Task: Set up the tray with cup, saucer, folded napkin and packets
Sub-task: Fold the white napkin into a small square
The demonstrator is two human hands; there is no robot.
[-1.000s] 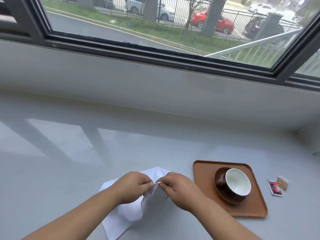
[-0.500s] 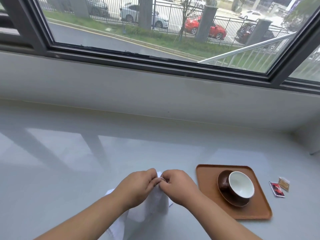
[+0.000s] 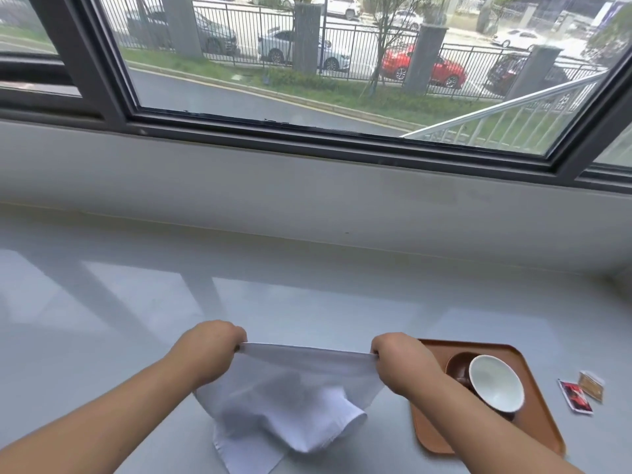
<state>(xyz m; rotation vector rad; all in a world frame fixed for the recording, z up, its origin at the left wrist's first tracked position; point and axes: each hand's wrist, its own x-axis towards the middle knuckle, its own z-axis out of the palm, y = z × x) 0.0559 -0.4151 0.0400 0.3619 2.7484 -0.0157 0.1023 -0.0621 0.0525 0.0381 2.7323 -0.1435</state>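
A white napkin (image 3: 294, 391) hangs stretched between my two hands above the grey counter, its lower part resting crumpled on the surface. My left hand (image 3: 208, 350) pinches its left top corner and my right hand (image 3: 400, 360) pinches the right one. To the right lies a brown tray (image 3: 533, 419) holding a brown saucer (image 3: 456, 366) with a brown cup, white inside (image 3: 496, 383), on it. Two packets lie on the counter right of the tray: a red one (image 3: 576, 396) and a tan one (image 3: 591, 384). My right forearm covers part of the tray.
The glossy grey counter (image 3: 171, 295) runs back to a low white wall (image 3: 307, 193) under a dark-framed window (image 3: 307, 131). The wall turns forward at the far right, just past the packets.
My hands, which pinched the napkin close together, have moved apart and lifted, spreading its top edge taut between them. The view has tilted up a little.
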